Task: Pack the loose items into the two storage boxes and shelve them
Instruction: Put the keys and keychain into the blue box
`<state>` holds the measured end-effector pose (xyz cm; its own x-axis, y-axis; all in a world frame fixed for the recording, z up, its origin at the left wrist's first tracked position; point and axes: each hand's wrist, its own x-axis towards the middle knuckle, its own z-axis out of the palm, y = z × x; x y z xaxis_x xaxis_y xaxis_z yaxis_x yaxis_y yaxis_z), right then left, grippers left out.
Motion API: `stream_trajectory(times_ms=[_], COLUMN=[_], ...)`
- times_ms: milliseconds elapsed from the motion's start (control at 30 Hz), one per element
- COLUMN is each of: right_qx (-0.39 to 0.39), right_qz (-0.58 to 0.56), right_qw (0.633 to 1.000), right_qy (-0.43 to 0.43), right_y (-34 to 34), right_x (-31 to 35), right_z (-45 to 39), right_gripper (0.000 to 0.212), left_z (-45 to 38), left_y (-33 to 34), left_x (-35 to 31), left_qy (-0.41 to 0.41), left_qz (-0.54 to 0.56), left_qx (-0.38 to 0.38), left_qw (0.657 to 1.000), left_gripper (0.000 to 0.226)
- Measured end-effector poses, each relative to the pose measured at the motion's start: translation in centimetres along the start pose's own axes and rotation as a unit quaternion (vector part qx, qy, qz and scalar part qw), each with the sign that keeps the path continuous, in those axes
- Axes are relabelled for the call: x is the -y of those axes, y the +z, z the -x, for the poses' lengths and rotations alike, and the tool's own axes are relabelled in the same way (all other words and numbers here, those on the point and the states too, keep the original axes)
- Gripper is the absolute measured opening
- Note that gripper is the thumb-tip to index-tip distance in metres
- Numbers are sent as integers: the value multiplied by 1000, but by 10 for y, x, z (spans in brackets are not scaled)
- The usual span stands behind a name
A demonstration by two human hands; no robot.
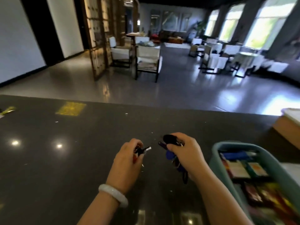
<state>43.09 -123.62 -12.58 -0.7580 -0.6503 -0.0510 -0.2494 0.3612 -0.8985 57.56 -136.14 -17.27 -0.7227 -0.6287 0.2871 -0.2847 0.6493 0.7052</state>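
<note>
White chairs stand on grey floor beside bright arched windows.

Head-worn, down over dark counter

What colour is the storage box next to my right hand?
Pale teal, a muted blue-green, seen on the storage box rim in the head view.
</note>
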Motion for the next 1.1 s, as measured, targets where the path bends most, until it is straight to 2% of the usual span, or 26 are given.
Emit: stream_trajectory(times_ms=[133,300,367,467,533,667,900,1100], right_qx=[-74,-167,-175,-147,-113,-59,-44,0], right_qz=[-65,-73,-105,-141,-183,-249,-221,-226], right_qw=[995,983,977,971,962,943,957,954], right_qy=[-3,18,55,126,168,214,183,197], right_y=[-94,-184,-210,-234,-240,-236,-194,-172], right_x=[-27,-71,-87,-110,-123,-138,-133,-136], right_z=[32,67,77,87,91,97,90,83], right_gripper=[34,39,38,36,32,11,13,16], left_z=[7,24,29,36,41,50,55,56], left_y=[44,99,119,142,156,177,197,201], left_x=[-82,-151,-169,-188,-195,-203,-192,-187], left_qy=[53,83,88,60,37,-19,-96,-111], left_qz=[68,100,113,145,183,221,199,175], left_qx=[-1,20,21,30,41,52,-8,-45], left_qw=[996,991,989,987,982,974,975,977], left_gripper=[38,20,19,17,16,15,17,17])
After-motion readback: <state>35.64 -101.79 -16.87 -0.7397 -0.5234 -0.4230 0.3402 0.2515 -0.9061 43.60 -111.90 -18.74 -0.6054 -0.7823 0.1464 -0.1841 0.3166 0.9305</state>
